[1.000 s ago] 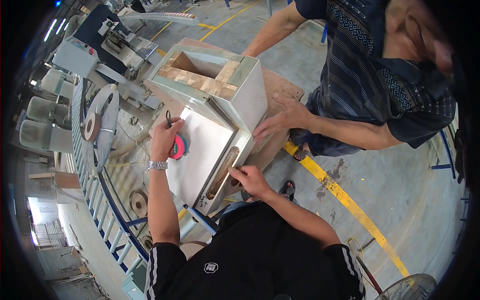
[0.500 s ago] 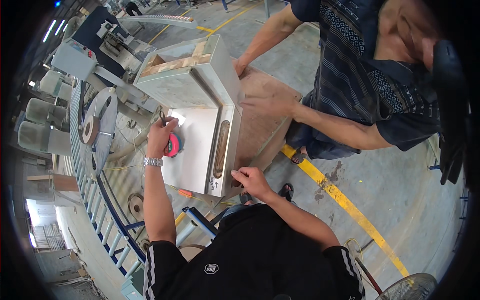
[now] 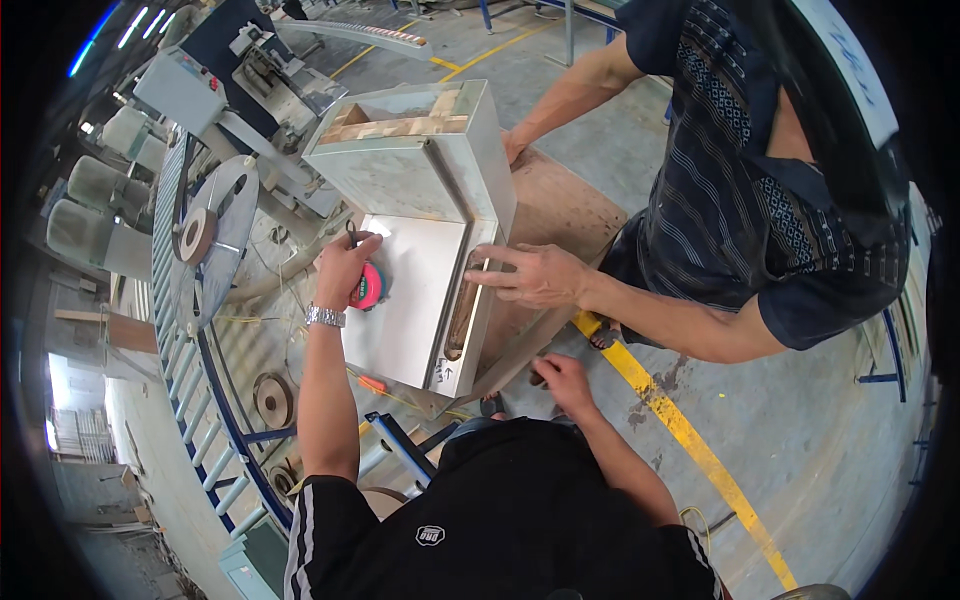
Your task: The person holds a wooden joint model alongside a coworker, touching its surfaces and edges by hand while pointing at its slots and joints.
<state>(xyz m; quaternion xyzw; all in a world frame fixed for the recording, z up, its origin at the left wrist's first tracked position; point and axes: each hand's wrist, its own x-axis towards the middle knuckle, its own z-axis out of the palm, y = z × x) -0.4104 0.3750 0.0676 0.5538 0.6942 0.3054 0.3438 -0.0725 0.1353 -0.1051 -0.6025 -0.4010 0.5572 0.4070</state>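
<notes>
My left hand (image 3: 345, 268) is closed on a round pink tape measure (image 3: 371, 287), resting over the white panel (image 3: 405, 300). A small dark loop (image 3: 351, 233) sticks up by its fingers; I cannot tell what it belongs to. The panel lies against an upright pale box-shaped piece (image 3: 400, 180) with bare wood along its top. Beside the panel runs a pale edge strip (image 3: 447, 378) with a long slot and a handwritten mark. My right hand (image 3: 567, 385), fingers curled, is apart from the strip, near the wooden board's edge; anything inside it is hidden.
A co-worker's hand (image 3: 530, 275) reaches over the slotted strip; their other arm (image 3: 565, 98) goes behind the box. The brown board (image 3: 565, 200) lies beneath the pieces. A roller conveyor (image 3: 190, 400) and a large reel (image 3: 215, 240) stand left. A yellow line (image 3: 690, 430) crosses the floor.
My right hand has drawn away from the slotted strip, toward the right and down. The co-worker's near hand has moved over the slot. My left hand keeps the tape measure on the panel.
</notes>
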